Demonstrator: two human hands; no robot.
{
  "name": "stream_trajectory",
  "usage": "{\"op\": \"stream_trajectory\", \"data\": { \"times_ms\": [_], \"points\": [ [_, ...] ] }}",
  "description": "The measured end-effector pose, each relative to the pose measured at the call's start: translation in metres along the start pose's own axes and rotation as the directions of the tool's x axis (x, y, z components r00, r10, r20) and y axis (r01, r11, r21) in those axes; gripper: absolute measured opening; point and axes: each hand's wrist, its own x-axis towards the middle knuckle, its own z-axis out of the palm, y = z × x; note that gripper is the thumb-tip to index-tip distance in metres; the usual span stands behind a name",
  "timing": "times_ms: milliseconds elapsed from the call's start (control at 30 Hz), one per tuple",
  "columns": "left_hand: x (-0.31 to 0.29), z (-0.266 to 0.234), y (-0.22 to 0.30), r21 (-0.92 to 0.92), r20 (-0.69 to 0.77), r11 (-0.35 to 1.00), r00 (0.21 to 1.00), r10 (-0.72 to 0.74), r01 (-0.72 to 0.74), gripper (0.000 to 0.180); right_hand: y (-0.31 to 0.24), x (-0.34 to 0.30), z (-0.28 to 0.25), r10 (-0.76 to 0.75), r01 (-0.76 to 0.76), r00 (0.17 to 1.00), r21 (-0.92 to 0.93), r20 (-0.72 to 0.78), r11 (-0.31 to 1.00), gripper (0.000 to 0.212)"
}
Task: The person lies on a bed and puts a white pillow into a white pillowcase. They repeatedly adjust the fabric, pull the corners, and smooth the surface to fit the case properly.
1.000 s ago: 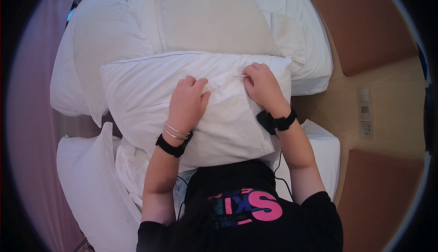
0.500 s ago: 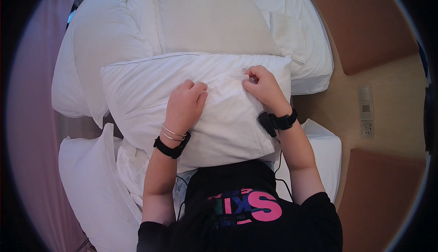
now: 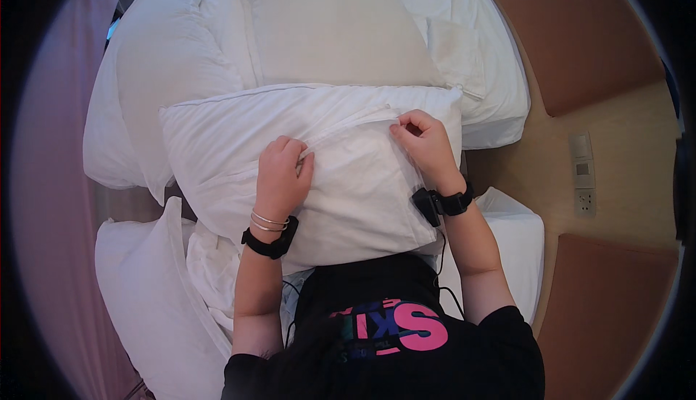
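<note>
A plump white pillow [image 3: 210, 128] lies across in front of my body, its near edge against my black shirt. Over its top runs a layer of white fabric [image 3: 355, 175] with a loose folded edge; whether this is a flap of the pillowcase or a separate cloth, I cannot tell. My left hand [image 3: 283, 175] has its fingers curled at the left end of that edge, on the pillow's middle. At the right end, my right hand [image 3: 426, 146] pinches the fabric edge between thumb and forefinger. Some fingertips are hidden in the folds.
Larger white pillows [image 3: 326, 23] are piled on a white bed [image 3: 500, 128] beyond. Another white pillow [image 3: 145, 277] leans at the near left, beside a pink curtain [image 3: 61, 182]. On the right are brown wall panels [image 3: 609, 313] and a socket strip [image 3: 582, 175]. Cables hang from my wrist bands.
My left hand has shifted a little left and toward me along the fabric edge. The right hand has moved slightly right and nearer, and the edge between them lies more spread.
</note>
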Motion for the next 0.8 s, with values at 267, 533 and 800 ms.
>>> {"op": "stream_trajectory", "data": {
  "times_ms": [267,533,800],
  "points": [
    [0.004,0.0,-0.003,0.015,-0.085,0.992,0.988,-0.126,0.128,0.019,-0.012,0.02,0.014,-0.279,0.246,0.955,-0.264,-0.097,0.933,0.014],
    [-0.002,-0.03,-0.025,0.118,0.179,0.987,0.975,-0.128,0.108,0.031,0.019,0.025,0.006,0.043,-0.037,0.996,-0.087,0.074,0.996,0.02],
    [-0.008,-0.032,-0.045,0.152,0.031,0.979,0.989,-0.143,0.137,0.023,0.013,-0.051,-0.005,0.146,-0.144,0.984,-0.023,0.107,0.989,0.033]
  ]
}}
